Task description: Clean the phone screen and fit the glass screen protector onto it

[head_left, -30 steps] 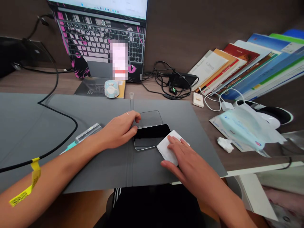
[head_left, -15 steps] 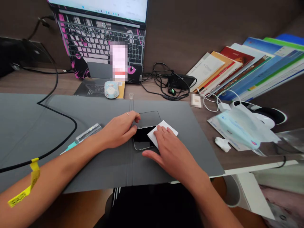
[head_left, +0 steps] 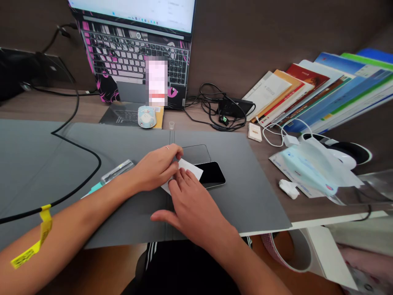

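Note:
A black-screened smartphone point(head_left: 212, 174) lies flat on the grey desk mat, its left part hidden. My right hand point(head_left: 193, 200) presses a folded white wipe point(head_left: 193, 167) onto that left part, fingers flat on the wipe and thumb spread out to the side. At the phone's left end rests my left hand point(head_left: 159, 167), fingers curled and thumb bent in at the edge; the exact contact is covered. Just behind the phone lies a thin, clear rounded sheet point(head_left: 198, 152). A clear plastic case point(head_left: 118, 171) sits beyond my left forearm.
A laptop point(head_left: 135, 61) stands at the back, with a light-blue mouse point(head_left: 146, 116) before it. Tangled black cables point(head_left: 225, 112) and leaning books point(head_left: 310, 94) line the rear. On the right are a mask packet point(head_left: 310, 170) and crumpled tissue point(head_left: 288, 188). A black cable point(head_left: 89, 153) crosses the mat.
My right hand has slid the wipe leftwards across the phone, uncovering the right part of its screen. My left hand stays at the left end. The view has shifted slightly.

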